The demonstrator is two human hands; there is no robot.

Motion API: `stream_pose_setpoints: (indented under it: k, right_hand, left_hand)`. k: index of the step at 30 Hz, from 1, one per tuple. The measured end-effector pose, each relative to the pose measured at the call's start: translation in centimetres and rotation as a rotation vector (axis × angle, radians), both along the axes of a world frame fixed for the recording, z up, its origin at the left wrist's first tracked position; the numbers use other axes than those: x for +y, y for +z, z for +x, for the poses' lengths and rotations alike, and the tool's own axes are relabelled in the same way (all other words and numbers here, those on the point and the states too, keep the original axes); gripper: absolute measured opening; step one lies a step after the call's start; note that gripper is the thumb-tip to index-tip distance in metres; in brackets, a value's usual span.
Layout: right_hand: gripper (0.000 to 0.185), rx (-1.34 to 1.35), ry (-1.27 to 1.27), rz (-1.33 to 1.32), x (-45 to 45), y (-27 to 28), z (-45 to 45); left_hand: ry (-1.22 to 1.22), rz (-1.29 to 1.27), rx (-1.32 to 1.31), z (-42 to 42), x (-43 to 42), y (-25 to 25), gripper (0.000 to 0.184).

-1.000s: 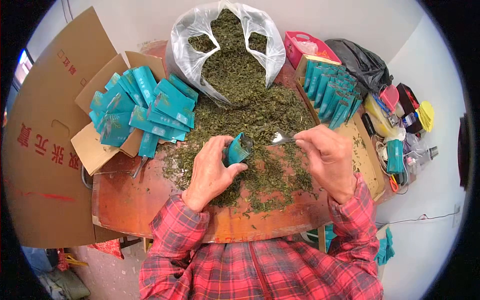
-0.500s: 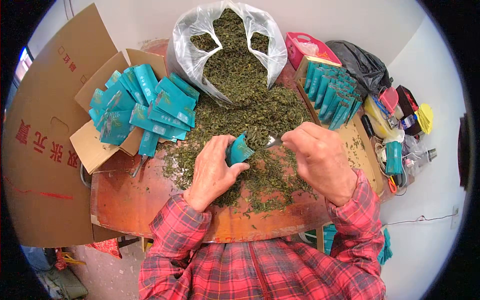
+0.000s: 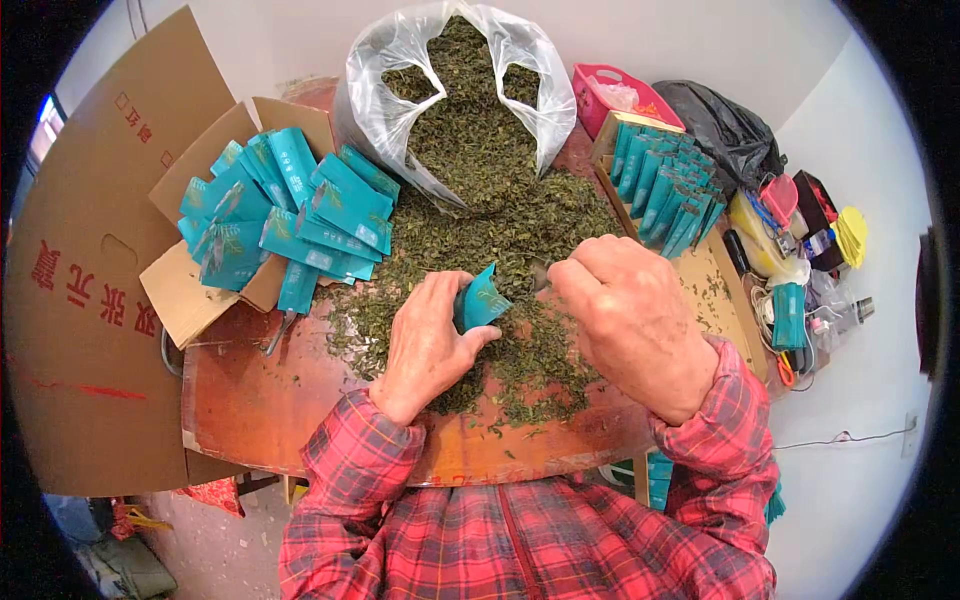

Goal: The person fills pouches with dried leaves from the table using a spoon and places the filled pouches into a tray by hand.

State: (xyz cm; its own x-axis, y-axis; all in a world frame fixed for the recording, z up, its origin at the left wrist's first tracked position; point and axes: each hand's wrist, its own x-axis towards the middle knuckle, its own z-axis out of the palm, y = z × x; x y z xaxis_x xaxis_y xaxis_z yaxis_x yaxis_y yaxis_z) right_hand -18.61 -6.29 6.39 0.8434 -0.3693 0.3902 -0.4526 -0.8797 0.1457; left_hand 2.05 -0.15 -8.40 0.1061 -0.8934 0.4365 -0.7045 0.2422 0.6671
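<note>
A small teal packet (image 3: 481,302) is upright in my left hand (image 3: 428,340), fingers and thumb wrapped round its sides. Just right of it, my right hand (image 3: 630,320) is closed on a metal scoop (image 3: 541,275); only a small part of the scoop shows, close to the packet's top, and the rest is hidden by the fingers. Loose dried green leaves (image 3: 480,235) lie heaped under and around both hands. Behind them a clear plastic bag (image 3: 540,60) lies open toward me, full of the same leaves.
Many teal packets (image 3: 325,225) are piled in a cardboard box (image 3: 185,290) at the left, beside a tall carton (image 3: 100,250). More packets (image 3: 665,185) stand in a box at the right. Behind are a pink basket (image 3: 600,112), a black bag (image 3: 725,130) and small items.
My right hand has moved left toward the packet and turned, so less of the scoop shows. My left hand has kept its hold with hardly any movement.
</note>
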Motion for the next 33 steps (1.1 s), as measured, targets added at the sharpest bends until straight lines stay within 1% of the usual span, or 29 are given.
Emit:
stream_pose_setpoints:
  k: [9,24,27,30,33]
  right_hand:
    - [0.008,-0.012,0.004,-0.052,0.4,0.4,0.0]
    - [0.01,-0.073,0.059,-0.135,0.5,-0.4,0.6]
    - [0.01,-0.012,0.052,-0.165,0.7,-0.7,0.6]
    - [0.018,-0.039,0.007,-0.092,1.0,0.8,0.0]
    - [0.017,-0.089,-0.008,-0.076,0.9,0.7,-0.7]
  left_hand:
    - [0.018,0.039,0.023,-0.1,0.0,-0.1,0.066]
    - [0.016,0.013,0.014,0.0,0.0,-0.1,0.068]
    - [0.02,0.049,0.016,-0.1,0.1,0.2,0.068]
    - [0.019,0.03,0.04,0.1,0.0,-0.1,0.067]
    - [0.015,0.054,0.037,0.2,0.0,0.0,0.068]
